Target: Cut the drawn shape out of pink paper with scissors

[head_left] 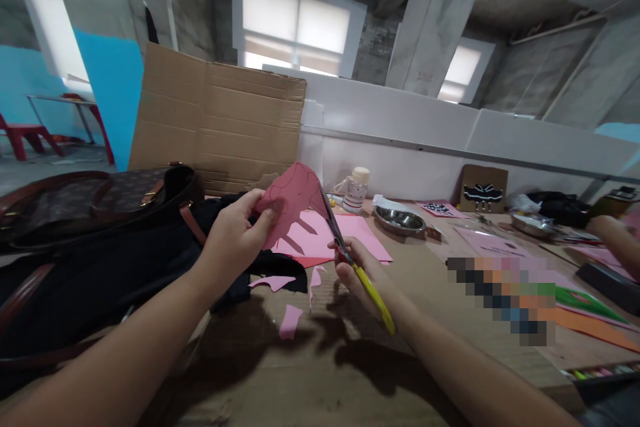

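My left hand [245, 230] pinches a piece of pink paper [293, 197] with lines drawn on it, held up above the table. In my right hand [357, 270] is a pair of scissors with yellow handles [373, 297]. The blades point up and away, and meet the right edge of the paper; whether they are parted there I cannot make out. Below lie pink paper scraps [291, 321], some beside a black cloth [287, 265]. Behind the hands, pink sheets [357, 237] rest on the table.
A brown patterned handbag [125, 200] stands at left, before a cardboard panel [220, 123]. Toward the back are a bottle [357, 190] and a metal bowl [400, 220]. Another person's arm [613, 240] reaches in at far right, near pink and orange sheets [595, 327].
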Available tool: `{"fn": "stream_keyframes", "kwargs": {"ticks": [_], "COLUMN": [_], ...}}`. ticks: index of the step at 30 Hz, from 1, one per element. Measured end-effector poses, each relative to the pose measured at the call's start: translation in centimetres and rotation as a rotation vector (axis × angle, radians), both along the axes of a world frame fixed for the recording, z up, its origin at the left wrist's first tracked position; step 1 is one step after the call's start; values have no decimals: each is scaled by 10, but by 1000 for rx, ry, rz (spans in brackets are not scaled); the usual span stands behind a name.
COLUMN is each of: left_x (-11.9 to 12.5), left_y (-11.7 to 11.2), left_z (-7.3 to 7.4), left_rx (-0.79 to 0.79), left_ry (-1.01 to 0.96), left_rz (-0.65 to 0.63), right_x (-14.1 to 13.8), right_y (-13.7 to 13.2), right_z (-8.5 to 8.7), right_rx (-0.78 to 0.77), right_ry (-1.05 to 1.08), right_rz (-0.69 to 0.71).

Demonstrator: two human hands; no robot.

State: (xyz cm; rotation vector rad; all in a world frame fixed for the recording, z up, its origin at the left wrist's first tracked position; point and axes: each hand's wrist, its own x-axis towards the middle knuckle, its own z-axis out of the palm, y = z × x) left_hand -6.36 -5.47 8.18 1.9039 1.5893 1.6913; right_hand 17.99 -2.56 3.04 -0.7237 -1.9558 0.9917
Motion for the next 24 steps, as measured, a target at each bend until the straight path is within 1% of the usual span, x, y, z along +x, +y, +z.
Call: {"fn": "stream_keyframes", "kwargs": {"ticks": [7,13,16,20,24], "left_x": [-2,-3,-3,-4,-5], "left_y": [2,2,2,3,4], "left_z": [-1,1,1,0,0], "left_rx": [5,13,12,4,11], "left_ry": [-5,16,16,32,29], "left_rz": [-59,-43,-54,-47,-58], "right_x": [1,1,0,-1,-1], "right_y": [0,2,-1,-6,-7], "right_z": [-1,-3,0,8,10], "right_rx": [48,9,-5,62,93], "right_ry": [-16,2,-17,-70,-84], "right_rz": [-17,-13,-23,-67,-77]}}
